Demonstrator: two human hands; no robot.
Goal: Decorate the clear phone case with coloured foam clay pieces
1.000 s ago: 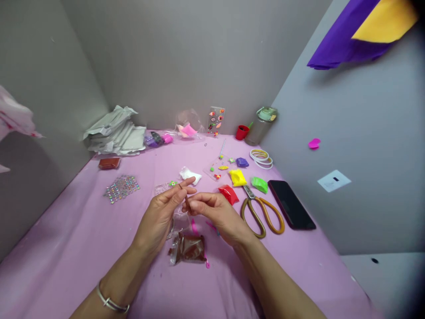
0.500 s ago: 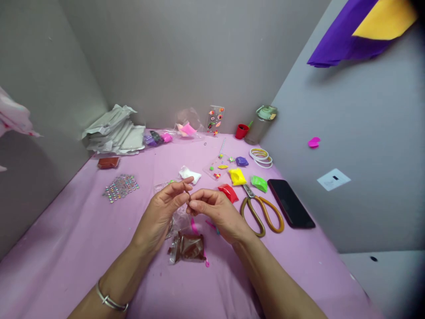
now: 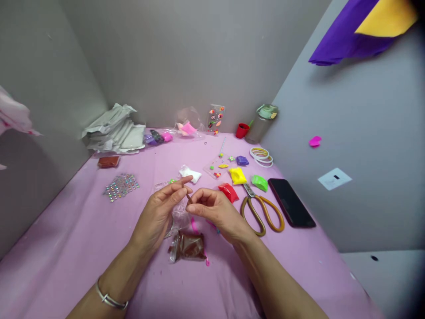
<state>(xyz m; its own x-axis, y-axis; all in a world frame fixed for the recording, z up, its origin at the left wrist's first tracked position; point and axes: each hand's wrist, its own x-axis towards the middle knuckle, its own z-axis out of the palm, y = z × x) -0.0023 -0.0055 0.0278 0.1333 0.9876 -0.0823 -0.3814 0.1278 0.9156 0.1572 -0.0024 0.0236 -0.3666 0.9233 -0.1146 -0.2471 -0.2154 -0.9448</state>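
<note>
A thin strip of brown clay (image 3: pixel 189 199) spans the gap between my two hands above the middle of the table. My left hand (image 3: pixel 163 203) pinches its upper end between thumb and fingers. At the lower end, the thumb and fingertips of my right hand (image 3: pixel 212 209) close on it. Beneath the hands lies a clear bag of brown clay (image 3: pixel 190 246), with a pink tool (image 3: pixel 194 225) partly hidden behind it. Crumpled clear plastic (image 3: pixel 179 217) shows between my wrists. A white clay packet (image 3: pixel 190 173) sits just beyond my fingertips.
To the right lie scissors (image 3: pixel 262 212), a phone (image 3: pixel 291 203), and red (image 3: pixel 229 192), yellow (image 3: pixel 237 176) and green (image 3: pixel 259 182) clay packets. Rhinestones (image 3: pixel 121 187) are at left. White packets (image 3: pixel 114 130), a red cup (image 3: pixel 242 130) and a bottle (image 3: pixel 262 125) stand along the back.
My hands have drawn slightly apart, and more of the brown strip shows between them. The right hand has shifted a little; both still pinch the strip.
</note>
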